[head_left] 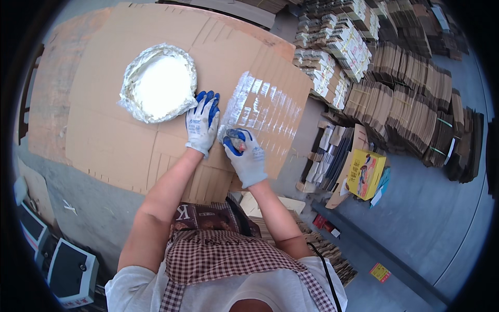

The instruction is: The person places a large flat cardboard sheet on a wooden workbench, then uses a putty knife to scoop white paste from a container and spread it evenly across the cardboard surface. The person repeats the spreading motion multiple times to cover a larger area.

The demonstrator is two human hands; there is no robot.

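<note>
My left hand (pixel 203 122), in a white work glove with blue fingers, lies flat on the brown cardboard sheet (pixel 99 104), fingers stretched out. Just beyond its fingertips stands a round basin (pixel 188 58) wrapped in crinkled clear plastic, with a thick white paste (pixel 160 86) inside. To the right my right hand (pixel 246 155), gloved the same way, is closed around a small thing with a greyish and reddish end; its kind is mostly hidden by the fingers. Shiny white streaks (pixel 265 106) of wet-looking coating spread in rows over the cardboard beside that hand.
Bundled stacks of flat cardboard (pixel 397 104) stand on the floor at the right, near a yellow box (pixel 365 174). A dark beam (pixel 379 252) runs along the floor at lower right. Grey-and-black equipment (pixel 71 270) stands at lower left.
</note>
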